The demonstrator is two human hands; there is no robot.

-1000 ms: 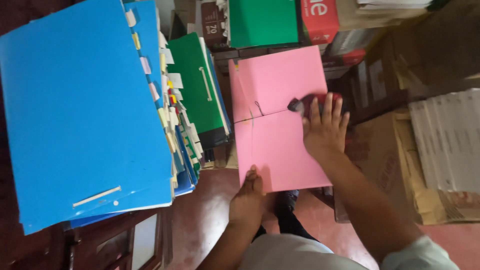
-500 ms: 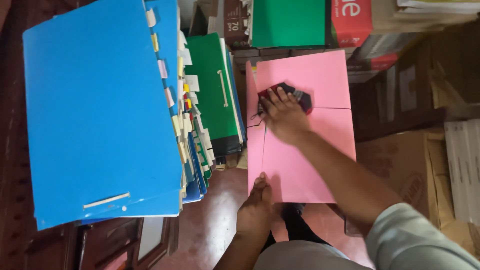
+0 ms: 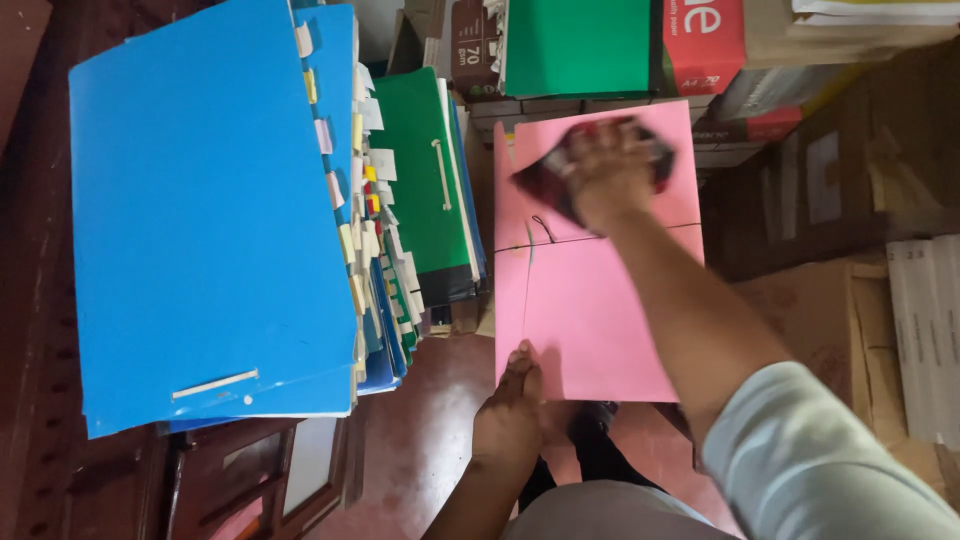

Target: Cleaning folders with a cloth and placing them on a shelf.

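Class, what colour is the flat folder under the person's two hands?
Pink. The flat card folder shows best in the head view, tied with thin string.

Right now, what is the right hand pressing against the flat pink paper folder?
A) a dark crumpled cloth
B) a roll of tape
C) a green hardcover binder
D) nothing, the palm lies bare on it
A: the right hand presses a dark crumpled cloth onto the upper part of the flat pink paper folder, while the left hand holds the folder's lower edge.

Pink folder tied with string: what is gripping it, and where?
The left hand pinches the flat pink folder at its near bottom-left edge; the right hand presses a dark crumpled cloth on its top.
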